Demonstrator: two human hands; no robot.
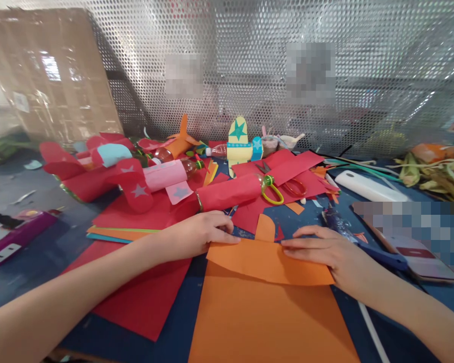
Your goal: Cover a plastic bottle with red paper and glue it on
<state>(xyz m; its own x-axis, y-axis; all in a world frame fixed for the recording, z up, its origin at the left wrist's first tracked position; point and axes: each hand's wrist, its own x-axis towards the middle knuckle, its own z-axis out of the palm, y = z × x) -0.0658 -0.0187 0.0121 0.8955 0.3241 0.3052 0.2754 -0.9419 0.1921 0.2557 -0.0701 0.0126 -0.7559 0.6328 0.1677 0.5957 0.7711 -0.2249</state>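
Observation:
A large orange paper sheet (272, 322) lies in front of me. Across its far end is an orange paper strip (265, 262); whether it is a folded flap or a separate piece, I cannot tell. My left hand (208, 232) has curled fingers, with thumb and fingertips at the strip's far left corner. On the right end, my right hand (321, 252) holds the strip with its fingers laid along the edge. A small rounded orange paper piece (265, 228) shows just beyond the strip. Behind it lies a bottle wrapped in red paper (230, 192).
Red paper sheets (139, 297) lie at left, near paper-covered bottle planes (91, 176). Scissors (274, 193) rest among red scraps. On the right are a blue-handled tool (382, 255), a phone (412, 247) and a white object (366, 186). A perforated metal panel (245, 65) stands behind.

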